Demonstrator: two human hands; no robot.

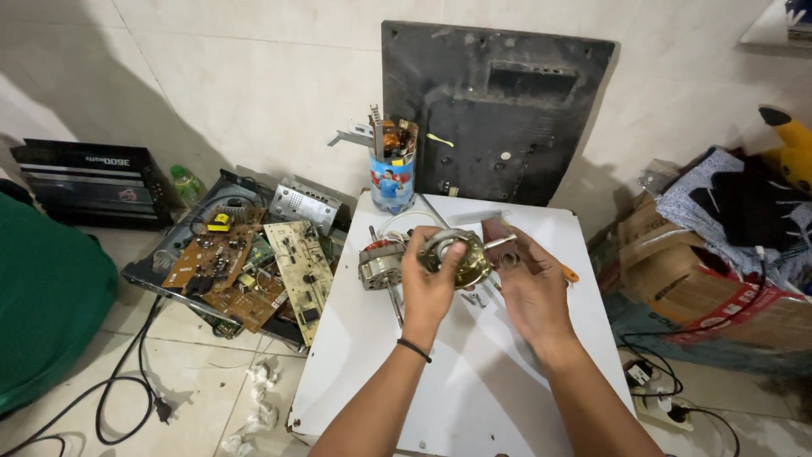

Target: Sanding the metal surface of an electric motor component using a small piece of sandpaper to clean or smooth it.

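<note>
Head view: left hand (430, 283) grips the stiff, heavy-looking motor housing (457, 256) by its rim; right hand (531, 288) fingers pinch its shaft side above the table (474, 381).

Motor (381, 264) on table (507, 372); circuit boards (245, 271) left; perhaps a panel (495, 110) behind.

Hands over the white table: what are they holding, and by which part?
Left hand grips the round metal motor housing by its rim. Right hand touches its far side; its exact hold cannot be told.
</note>
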